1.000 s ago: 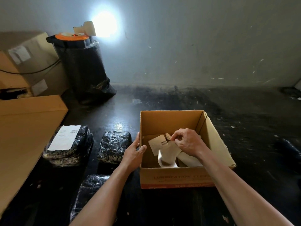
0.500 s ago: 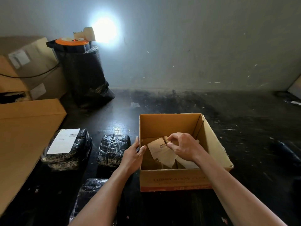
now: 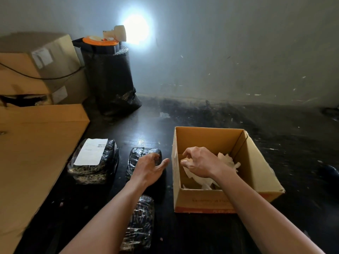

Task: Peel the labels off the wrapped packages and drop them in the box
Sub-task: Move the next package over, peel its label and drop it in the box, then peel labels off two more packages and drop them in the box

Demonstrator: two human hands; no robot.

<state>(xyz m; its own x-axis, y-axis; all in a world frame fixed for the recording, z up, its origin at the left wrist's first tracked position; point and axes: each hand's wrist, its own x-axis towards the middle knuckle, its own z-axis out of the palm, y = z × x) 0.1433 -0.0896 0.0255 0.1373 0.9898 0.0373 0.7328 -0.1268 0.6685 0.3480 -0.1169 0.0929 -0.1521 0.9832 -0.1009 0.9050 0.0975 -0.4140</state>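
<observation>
An open cardboard box (image 3: 256, 162) stands on the dark floor at centre right, with crumpled peeled labels (image 3: 227, 162) lying inside. My right hand (image 3: 200, 162) hovers over the box's left part, fingers curled apart and holding nothing. My left hand (image 3: 148, 167) is open just left of the box, above a small black wrapped package (image 3: 139, 153) with no label showing. Further left lies a larger wrapped package (image 3: 108, 162) with a white label (image 3: 90, 152) on top. A third wrapped package (image 3: 141, 222) lies near me, partly hidden by my left forearm.
A large flat cardboard sheet (image 3: 36, 153) slopes along the left. Stacked cardboard boxes (image 3: 36, 70) and a tall black wrapped bundle (image 3: 110, 79) with an orange tape roll and a lamp on top stand at the back left against the wall.
My right hand has let go of the label, which now lies in the box. My left hand has left the box's rim and moved left over the small package.
</observation>
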